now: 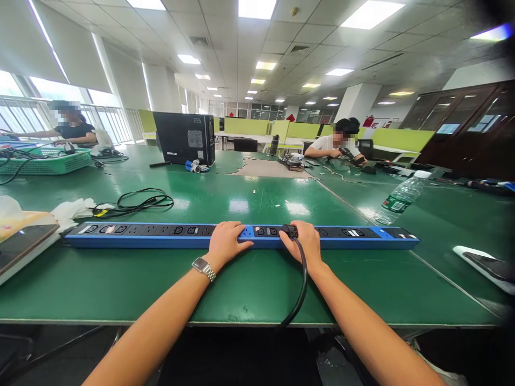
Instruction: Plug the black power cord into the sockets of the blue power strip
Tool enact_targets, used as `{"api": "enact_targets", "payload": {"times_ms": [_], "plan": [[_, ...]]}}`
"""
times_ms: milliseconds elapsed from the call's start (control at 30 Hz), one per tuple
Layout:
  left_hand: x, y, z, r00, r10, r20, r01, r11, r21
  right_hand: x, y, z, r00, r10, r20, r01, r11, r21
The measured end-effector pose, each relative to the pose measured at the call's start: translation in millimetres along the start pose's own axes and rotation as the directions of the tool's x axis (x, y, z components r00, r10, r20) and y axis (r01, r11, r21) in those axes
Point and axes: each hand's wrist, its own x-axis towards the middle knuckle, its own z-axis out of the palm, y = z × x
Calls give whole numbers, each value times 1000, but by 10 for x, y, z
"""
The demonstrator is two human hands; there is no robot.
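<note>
Arms, frame bottom. I see left hand grip strip, right hand grip plug. Cord tug could tip plug.

The one camera sits on the person's head. It faces forward and somewhat down, from above the near edge of the green table. Both forearms enter from the lower border, so the left hand and the right hand are seen near, from behind and above. The power strip crosses the view almost level. Beyond it, this wide view reaches far into the room, up to the ceiling; its upper right corner is dark.
</note>
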Motion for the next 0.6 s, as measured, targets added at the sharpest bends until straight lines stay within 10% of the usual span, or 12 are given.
{"api": "enact_targets", "payload": {"times_ms": [600], "plan": [[-2, 4, 3, 1000, -4, 2, 4, 1000, -3, -21, 44, 48, 999, 52, -15, -49, 989, 139]]}}
